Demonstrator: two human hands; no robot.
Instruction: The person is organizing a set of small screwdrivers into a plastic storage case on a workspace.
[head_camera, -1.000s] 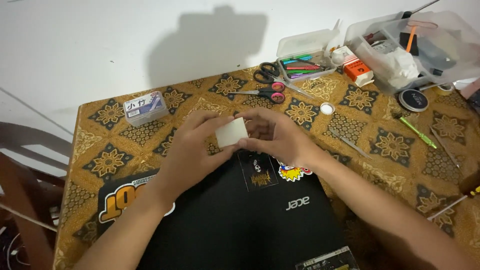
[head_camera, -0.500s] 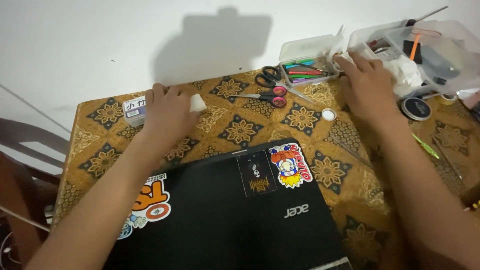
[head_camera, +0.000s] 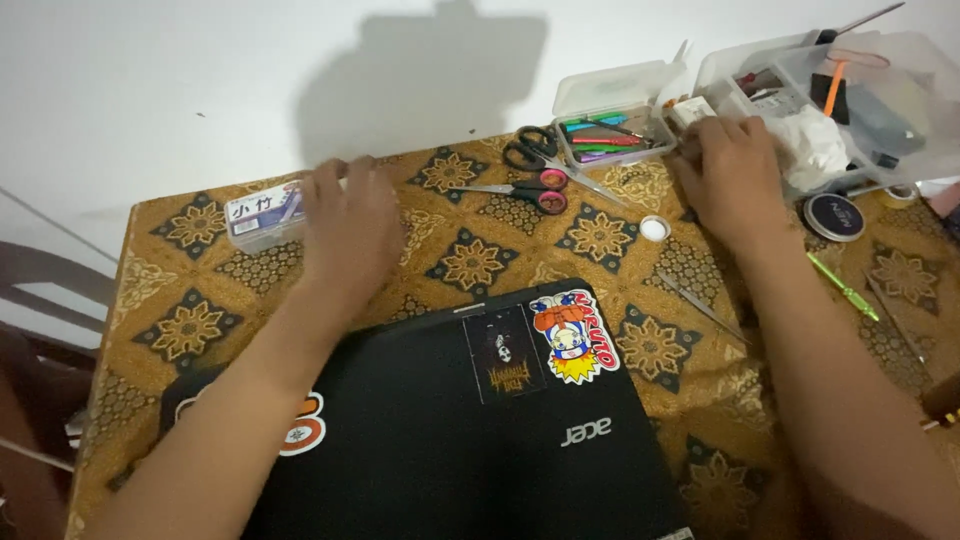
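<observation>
My left hand (head_camera: 350, 235) lies palm down and blurred on the patterned cloth, fingertips beside a small clear plastic box (head_camera: 262, 212) at the back left. Whatever is under its fingers is hidden. My right hand (head_camera: 730, 180) rests palm down at the back right. Its fingers are bent next to a small white box (head_camera: 690, 110) and an open clear case of coloured pens (head_camera: 612, 135). What lies beneath this palm is covered. A closed black laptop with stickers (head_camera: 480, 430) sits in front of me between my forearms.
Two pairs of scissors (head_camera: 530, 170) lie behind the laptop, with a small white cap (head_camera: 654, 228) nearby. A clear tub of tools (head_camera: 850, 100), a round black tin (head_camera: 833, 216), a green pen (head_camera: 845, 288) and tweezers (head_camera: 700, 305) crowd the right side. A chair (head_camera: 30, 300) stands at the left.
My hands have parted from above the laptop: the left went to the small clear box with a white piece, now out of sight, and the right went to the cases at the back right.
</observation>
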